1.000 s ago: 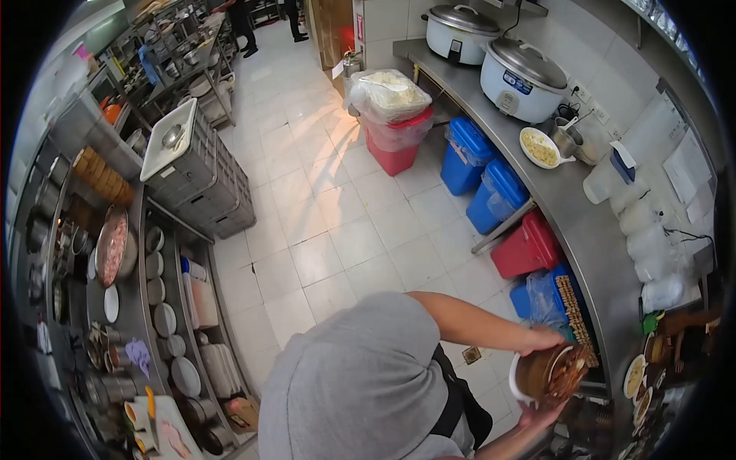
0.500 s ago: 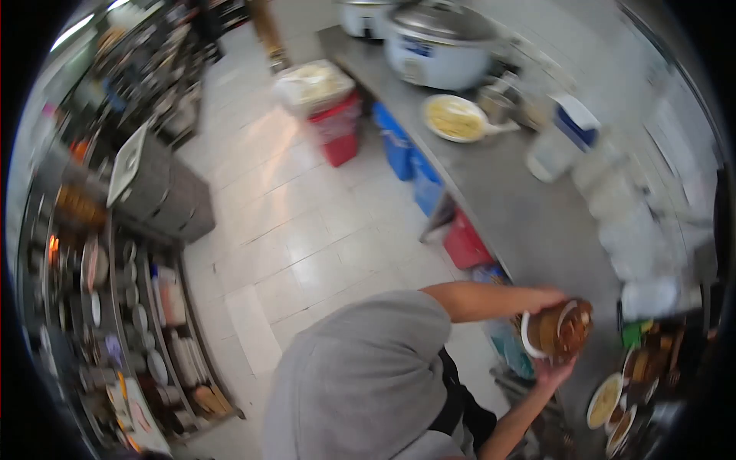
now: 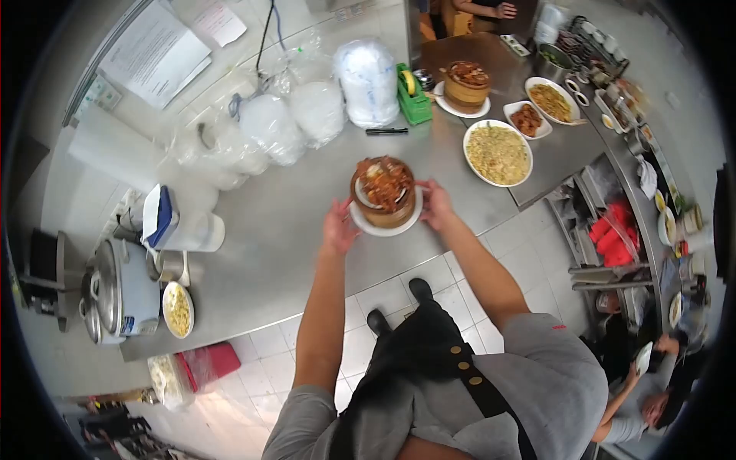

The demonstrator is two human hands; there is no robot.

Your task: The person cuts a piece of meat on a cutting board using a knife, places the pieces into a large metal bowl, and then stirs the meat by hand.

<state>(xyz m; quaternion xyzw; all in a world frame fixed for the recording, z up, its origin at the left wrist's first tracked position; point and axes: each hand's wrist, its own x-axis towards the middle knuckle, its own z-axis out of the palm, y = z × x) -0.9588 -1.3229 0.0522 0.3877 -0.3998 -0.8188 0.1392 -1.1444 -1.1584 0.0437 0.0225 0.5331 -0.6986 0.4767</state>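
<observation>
A round bamboo steamer heaped with glossy red-brown food stands on a white plate, over the steel counter near its front edge. My left hand grips the plate's left rim, and my right hand has the right rim. Both arms reach forward, and the steamer is upright between the hands. Farther right, a second, similar steamer sits on its own plate, beside an oval plate of fried rice.
Along the wall lie plastic-wrapped stacks, a green tape dispenser and a black pen. A rice cooker and a plate of yellow food are at left. Noodles stand at right. A co-worker holds a dish at lower right.
My view and body have turned to face the counter squarely. The plate with the steamer, still in both hands, is now in front of me over the steel top.
</observation>
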